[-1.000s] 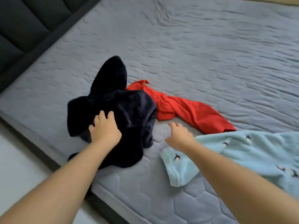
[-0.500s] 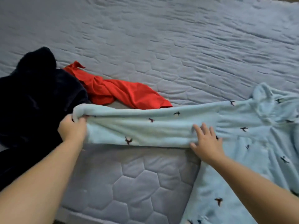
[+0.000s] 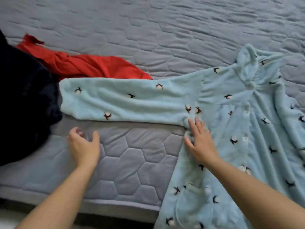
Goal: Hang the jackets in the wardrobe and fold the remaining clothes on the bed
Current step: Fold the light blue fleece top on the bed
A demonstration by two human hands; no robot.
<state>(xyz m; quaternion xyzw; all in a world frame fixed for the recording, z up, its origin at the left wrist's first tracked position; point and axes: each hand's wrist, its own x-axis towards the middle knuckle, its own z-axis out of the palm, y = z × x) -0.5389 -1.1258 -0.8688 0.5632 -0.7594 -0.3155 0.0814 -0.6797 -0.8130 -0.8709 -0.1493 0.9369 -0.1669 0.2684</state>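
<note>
A light blue fleece robe (image 3: 239, 123) with small bird prints lies spread on the grey quilted bed (image 3: 148, 33), its hem hanging over the front edge. One sleeve (image 3: 122, 100) stretches flat to the left. My right hand (image 3: 200, 142) presses flat on the robe just below the armpit. My left hand (image 3: 83, 145) hovers over bare mattress below the sleeve's cuff, fingers loosely curled, holding nothing. A red garment (image 3: 92, 65) lies crumpled behind the sleeve. A dark navy fleece garment (image 3: 24, 100) is heaped at the far left.
The quilted mattress stretches far back and to the right. Its front edge (image 3: 99, 202) runs below my forearms, with a strip of pale floor (image 3: 6, 220) at the bottom left.
My left hand has let go of the sleeve's cuff and drawn back toward me. The sleeve now lies flat. My right hand stays pressed on the robe.
</note>
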